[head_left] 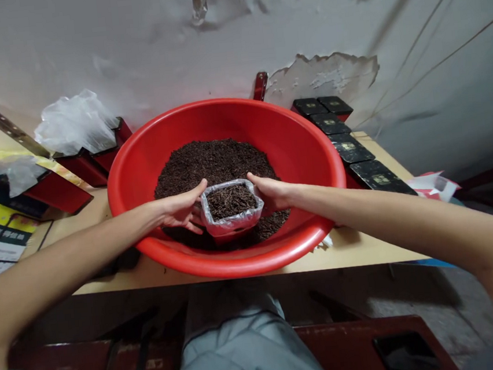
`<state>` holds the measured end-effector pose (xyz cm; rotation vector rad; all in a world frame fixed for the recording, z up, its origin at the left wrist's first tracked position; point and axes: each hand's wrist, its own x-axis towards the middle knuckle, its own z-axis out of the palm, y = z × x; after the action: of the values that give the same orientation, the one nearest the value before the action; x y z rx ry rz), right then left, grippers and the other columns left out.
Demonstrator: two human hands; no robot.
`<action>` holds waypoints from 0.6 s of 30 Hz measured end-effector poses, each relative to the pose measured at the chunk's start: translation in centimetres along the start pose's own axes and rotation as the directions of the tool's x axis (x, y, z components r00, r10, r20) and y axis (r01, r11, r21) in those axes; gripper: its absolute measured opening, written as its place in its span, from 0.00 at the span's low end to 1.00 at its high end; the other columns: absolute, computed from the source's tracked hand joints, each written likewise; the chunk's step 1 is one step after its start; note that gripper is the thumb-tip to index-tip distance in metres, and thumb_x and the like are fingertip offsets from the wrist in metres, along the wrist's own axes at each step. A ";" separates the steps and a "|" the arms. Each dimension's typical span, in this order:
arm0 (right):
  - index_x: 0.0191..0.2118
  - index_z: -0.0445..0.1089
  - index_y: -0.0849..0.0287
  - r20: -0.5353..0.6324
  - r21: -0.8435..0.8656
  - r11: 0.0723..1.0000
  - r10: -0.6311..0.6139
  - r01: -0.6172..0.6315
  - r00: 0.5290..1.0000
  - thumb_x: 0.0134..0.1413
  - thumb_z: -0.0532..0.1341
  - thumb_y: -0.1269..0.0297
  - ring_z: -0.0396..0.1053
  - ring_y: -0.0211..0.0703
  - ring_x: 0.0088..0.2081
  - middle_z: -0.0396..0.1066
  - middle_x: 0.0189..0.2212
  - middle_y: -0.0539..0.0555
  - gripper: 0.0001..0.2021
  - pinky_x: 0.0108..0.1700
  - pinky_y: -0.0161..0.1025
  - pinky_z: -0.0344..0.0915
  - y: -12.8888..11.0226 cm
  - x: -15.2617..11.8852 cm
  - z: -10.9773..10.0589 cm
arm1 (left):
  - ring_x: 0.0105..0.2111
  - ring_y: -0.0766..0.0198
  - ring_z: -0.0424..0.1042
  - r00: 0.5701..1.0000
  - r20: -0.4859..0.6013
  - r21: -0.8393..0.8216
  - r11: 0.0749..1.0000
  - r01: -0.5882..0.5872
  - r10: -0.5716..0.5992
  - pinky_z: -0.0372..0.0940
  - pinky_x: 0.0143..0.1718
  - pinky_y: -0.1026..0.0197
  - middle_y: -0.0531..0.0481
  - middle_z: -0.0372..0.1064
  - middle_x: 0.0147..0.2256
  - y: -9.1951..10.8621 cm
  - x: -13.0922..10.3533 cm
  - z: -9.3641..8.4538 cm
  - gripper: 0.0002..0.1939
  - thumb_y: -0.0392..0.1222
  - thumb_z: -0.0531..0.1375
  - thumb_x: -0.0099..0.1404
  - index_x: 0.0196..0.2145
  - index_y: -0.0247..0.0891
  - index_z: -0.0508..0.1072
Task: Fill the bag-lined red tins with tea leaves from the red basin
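The left hand [182, 210] is curved around the left side of a small red square-sided tin [232, 228], its thumb raised to the upper edge, and the right hand [272, 193] is closed on the opposite side, so that the tin is gripped between the two. By this two-sided hold the tin is probably kept level; whether its base is also supported by what lies beneath cannot be told. The tin is held over the near part of a wide, round, red plastic basin [241, 265], where any spilled bits would likely be caught. Inside the tin, a clear plastic liner [255, 212] is folded outward over the rim, presumably to keep the mouth open, and dark, dry, twisted shreds [232, 200] are contained in it. A broad loose heap of similar dark shreds [213, 160] is spread across the basin floor. The basin is set on a pale wooden tabletop [361, 249], close to its near edge, apparently for easy reach by both arms. To the right, black-lidded square tins [351, 147] are lined up from far to near; to the left, red tins [63, 194] are topped by crumpled translucent plastic bags [77, 121], the two groups being separated by the basin.
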<state>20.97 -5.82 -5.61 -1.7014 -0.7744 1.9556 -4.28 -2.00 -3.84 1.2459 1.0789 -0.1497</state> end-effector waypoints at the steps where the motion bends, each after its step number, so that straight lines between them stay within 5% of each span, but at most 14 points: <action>1: 0.34 0.63 0.55 -0.002 0.040 0.998 -0.051 0.051 0.999 0.71 0.45 0.41 0.66 0.42 0.26 0.70 0.24 0.51 0.25 0.33 0.39 0.68 -0.2 -0.4 0.1 | 0.43 0.53 0.81 0.998 -0.028 -0.014 0.998 -0.065 0.065 0.74 0.42 0.54 0.34 0.81 0.45 0.0 -0.2 0.0 0.42 0.76 0.39 0.70 0.49 0.39 0.74; 4: 0.40 0.64 0.56 -0.042 0.060 0.970 -0.235 0.237 0.971 0.61 0.62 0.63 0.63 0.37 0.22 0.67 0.23 0.47 0.06 0.27 0.34 0.63 -1.3 -2.1 0.2 | 0.34 0.59 0.79 0.957 -0.153 -0.041 0.966 -0.255 0.246 0.75 0.41 0.54 0.43 0.79 0.34 0.2 -0.8 -0.5 0.20 0.59 0.62 0.69 0.45 0.39 0.74; 7: 0.46 0.64 0.55 -0.095 -0.042 0.926 -0.378 0.375 0.921 0.41 0.68 0.80 0.64 0.34 0.21 0.69 0.25 0.45 0.25 0.22 0.31 0.56 -2.9 -4.0 0.0 | 0.22 0.65 0.71 0.868 -0.279 0.045 0.908 -0.416 0.412 0.75 0.33 0.55 0.51 0.72 0.25 1.3 -1.1 -1.6 0.20 0.38 0.68 0.59 0.50 0.36 0.75; 11: 0.37 0.65 0.56 -0.197 -0.264 0.835 -0.537 0.483 0.820 0.33 0.70 0.83 0.59 0.30 0.18 0.62 0.21 0.42 0.24 0.17 0.31 0.48 -5.5 -6.0 -0.5 | 0.18 0.63 0.69 0.700 -0.322 0.396 0.762 -0.512 0.637 0.70 0.26 0.54 0.50 0.70 0.22 3.3 -1.6 -3.4 0.27 0.35 0.62 0.58 0.56 0.31 0.75; 15: 0.30 0.63 0.56 -0.228 -0.409 0.730 -0.663 0.548 0.713 0.36 0.69 0.80 0.51 0.27 0.17 0.56 0.19 0.41 0.17 0.18 0.32 0.46 -7.1 -7.7 -1.2 | 0.19 0.63 0.70 0.569 -0.236 0.740 0.525 -0.420 0.788 0.67 0.25 0.56 0.50 0.70 0.22 4.9 -3.2 -4.3 0.22 0.36 0.62 0.58 0.51 0.35 0.79; 18: 0.28 0.63 0.55 -0.172 -0.413 0.642 -0.751 0.646 0.637 0.37 0.69 0.79 0.53 0.29 0.20 0.59 0.22 0.44 0.16 0.20 0.35 0.49 -7.3 -8.8 -1.9 | 0.22 0.64 0.72 0.493 -0.239 0.834 0.437 -0.337 0.836 0.68 0.28 0.59 0.50 0.73 0.27 5.9 -4.6 -5.2 0.22 0.35 0.62 0.59 0.51 0.37 0.79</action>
<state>23.92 -5.81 5.64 -1.4772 -1.4187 0.9971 -6.04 2.43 3.86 2.5020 1.0326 0.5881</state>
